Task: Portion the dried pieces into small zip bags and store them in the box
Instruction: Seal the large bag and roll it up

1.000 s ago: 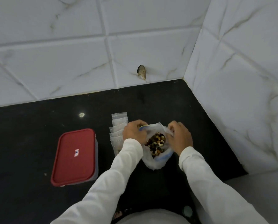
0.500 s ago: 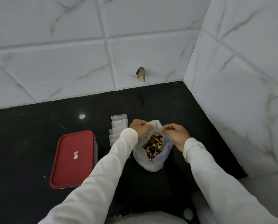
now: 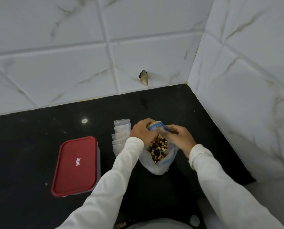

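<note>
Both hands are closing in over the mouth of the big bag (image 3: 156, 168), which they were holding spread wide a second ago; the right hand (image 3: 179, 138) is now sliding across toward the left hand (image 3: 140, 131).

Nearest the body, two white sleeves (image 3: 118, 176) are reaching out over the black counter (image 3: 30, 138). The box (image 3: 75, 164) is sitting to the left with its red lid on, apart from the big bag. That bag is standing between the wrists, and the dried pieces (image 3: 158, 147) are showing inside it.

The left hand is gripping the bag's far rim. The right hand's fingers are curling onto the rim opposite, though blur is hiding the exact pinch.

The bag is looking thin, soft and limp, so it is probably going to slump if the rim is let go, and it is best held by that rim. The pieces are likely light and loose, apt to scatter.

Just beyond the left wrist, the small zip bags (image 3: 121, 134) are lying in an overlapping row. They are probably flimsy and slippery, and easiest to pinch by a top edge.

Farther off, the tiled wall (image 3: 71, 71) is closing the back, and the side wall (image 3: 245, 96) is crowding the right. The freest room seems to be lying left, toward the box.
</note>
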The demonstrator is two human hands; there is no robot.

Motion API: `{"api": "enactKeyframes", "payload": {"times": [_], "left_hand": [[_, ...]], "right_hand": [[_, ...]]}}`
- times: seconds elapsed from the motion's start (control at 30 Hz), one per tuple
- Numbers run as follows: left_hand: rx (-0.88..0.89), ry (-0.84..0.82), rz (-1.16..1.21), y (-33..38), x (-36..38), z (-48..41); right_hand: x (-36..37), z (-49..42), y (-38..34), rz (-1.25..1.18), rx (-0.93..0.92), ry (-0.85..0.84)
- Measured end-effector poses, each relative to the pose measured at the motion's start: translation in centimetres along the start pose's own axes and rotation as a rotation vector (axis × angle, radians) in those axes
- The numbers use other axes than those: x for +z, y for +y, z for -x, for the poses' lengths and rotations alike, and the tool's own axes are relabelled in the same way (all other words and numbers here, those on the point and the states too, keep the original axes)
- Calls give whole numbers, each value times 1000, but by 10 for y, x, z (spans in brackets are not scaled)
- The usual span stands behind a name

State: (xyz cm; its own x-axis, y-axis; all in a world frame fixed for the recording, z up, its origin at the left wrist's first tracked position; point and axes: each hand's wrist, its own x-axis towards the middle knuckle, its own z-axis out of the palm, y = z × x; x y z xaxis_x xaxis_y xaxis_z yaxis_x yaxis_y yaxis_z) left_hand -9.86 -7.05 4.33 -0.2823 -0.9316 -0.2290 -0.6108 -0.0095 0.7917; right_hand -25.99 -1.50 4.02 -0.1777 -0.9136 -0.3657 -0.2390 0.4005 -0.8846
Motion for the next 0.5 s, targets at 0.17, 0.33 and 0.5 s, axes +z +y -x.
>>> {"api": "enactKeyframes", "payload": {"times": [0.17,0.33,0.5], "left_hand": [[99,100,-187,12,-4,0],[220,231,-372,18,9,6],[-138,-21,-4,-11,7,7]], "right_hand": [[-14,-8,-3,148,-121,110],[2,-13,3,591,-420,342],[-3,-7,9,141,-99,251]]}}
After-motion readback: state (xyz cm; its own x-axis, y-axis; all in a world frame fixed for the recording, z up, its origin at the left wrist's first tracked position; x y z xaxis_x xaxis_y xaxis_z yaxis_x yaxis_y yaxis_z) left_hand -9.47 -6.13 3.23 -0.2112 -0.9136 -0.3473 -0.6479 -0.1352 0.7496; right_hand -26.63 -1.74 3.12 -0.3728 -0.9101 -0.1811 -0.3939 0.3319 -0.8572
